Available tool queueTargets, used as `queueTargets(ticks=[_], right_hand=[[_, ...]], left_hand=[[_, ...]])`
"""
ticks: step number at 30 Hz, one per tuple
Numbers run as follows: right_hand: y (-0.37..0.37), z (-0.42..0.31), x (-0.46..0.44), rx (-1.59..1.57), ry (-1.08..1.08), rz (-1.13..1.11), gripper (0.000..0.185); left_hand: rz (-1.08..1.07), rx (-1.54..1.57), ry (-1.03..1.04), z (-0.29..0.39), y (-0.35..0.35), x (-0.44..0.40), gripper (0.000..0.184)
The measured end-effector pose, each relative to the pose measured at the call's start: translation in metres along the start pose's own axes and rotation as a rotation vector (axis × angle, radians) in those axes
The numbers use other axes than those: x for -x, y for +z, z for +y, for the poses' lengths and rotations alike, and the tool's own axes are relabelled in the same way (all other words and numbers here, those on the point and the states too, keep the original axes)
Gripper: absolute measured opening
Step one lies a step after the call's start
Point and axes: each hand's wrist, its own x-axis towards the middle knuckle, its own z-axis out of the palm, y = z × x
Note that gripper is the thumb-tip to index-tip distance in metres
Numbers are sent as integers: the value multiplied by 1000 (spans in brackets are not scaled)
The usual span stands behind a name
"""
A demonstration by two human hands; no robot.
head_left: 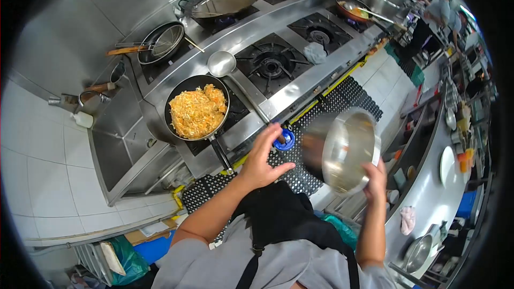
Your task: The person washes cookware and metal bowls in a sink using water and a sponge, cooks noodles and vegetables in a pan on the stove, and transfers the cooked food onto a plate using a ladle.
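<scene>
My right hand [376, 179] grips the rim of a large metal mixing bowl [350, 152], tilted on its side and partly smeared by motion. Its inside looks bare of food. Fingers stretched and thumb apart, my left hand [265, 158] is at the lower end of a long-handled ladle [221, 64]; whether the fingertips touch the handle I cannot tell. The ladle's bowl rests on the stove's edge, beside a black frying pan [225, 155] full of orange-yellow fried rice [197, 112]. The pan sits on the near burner, its handle pointing toward me. A round blue thing [285, 140] shows by my left fingers.
A wide wok [225, 2] of liquid and a pan with strainers [166, 45] stand behind. A crumpled cloth [316, 53] lies by a burner [273, 65]. A sink [123, 139] is left, a steel counter [428, 198] right. Other people [441, 8] stand far right.
</scene>
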Motion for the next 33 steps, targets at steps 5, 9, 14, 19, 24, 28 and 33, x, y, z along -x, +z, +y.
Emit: queueTargets(ticks=[5, 9, 14, 19, 24, 28, 33], right_hand=[[-141, 37, 135, -160, -131, 521, 50], [-191, 96, 245, -228, -97, 1049, 36], [-141, 102, 296, -346, -98, 1307, 43], [-200, 181, 311, -256, -106, 1297, 39], [-196, 175, 271, -407, -97, 1118, 81], [-118, 149, 259, -406, 26, 1217, 99], [-97, 309, 313, -46, 342, 1139, 46]], left_hand=[[-300, 80, -85, -31, 34, 39, 53], [-620, 172, -315, -80, 48, 80, 50], [-796, 145, -577, -217, 35, 151, 36], [-273, 324, -1360, -301, -11, 206, 22], [-84, 259, -1412, -321, -76, 208, 27], [-87, 164, -1438, -337, -82, 197, 37], [-78, 116, -1488, -341, -42, 164, 57]])
